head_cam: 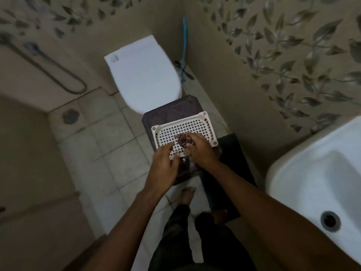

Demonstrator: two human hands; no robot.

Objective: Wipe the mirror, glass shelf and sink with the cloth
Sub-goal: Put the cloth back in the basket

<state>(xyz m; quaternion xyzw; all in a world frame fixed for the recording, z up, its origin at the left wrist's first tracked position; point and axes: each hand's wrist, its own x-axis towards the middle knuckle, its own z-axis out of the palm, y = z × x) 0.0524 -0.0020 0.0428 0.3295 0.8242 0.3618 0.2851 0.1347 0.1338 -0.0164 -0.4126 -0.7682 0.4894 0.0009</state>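
A bunched, reddish patterned cloth point(183, 142) is held above a white perforated basket point(183, 128) in the middle of the head view. My right hand point(201, 151) is closed around the cloth from the right. My left hand point(163, 165) sits just left of it, fingers curled near the basket's front edge; whether it touches the cloth I cannot tell. The white sink point(320, 184) with its dark drain point(330, 221) is at the right edge, apart from both hands. Neither the mirror nor the glass shelf is in view.
The basket rests on a dark stool point(166, 112) beside a white toilet point(144, 75) with its lid down. A blue brush point(184, 47) leans in the corner. A dark mat point(234, 169) lies under the sink. My bare feet stand on pale floor tiles point(101, 149).
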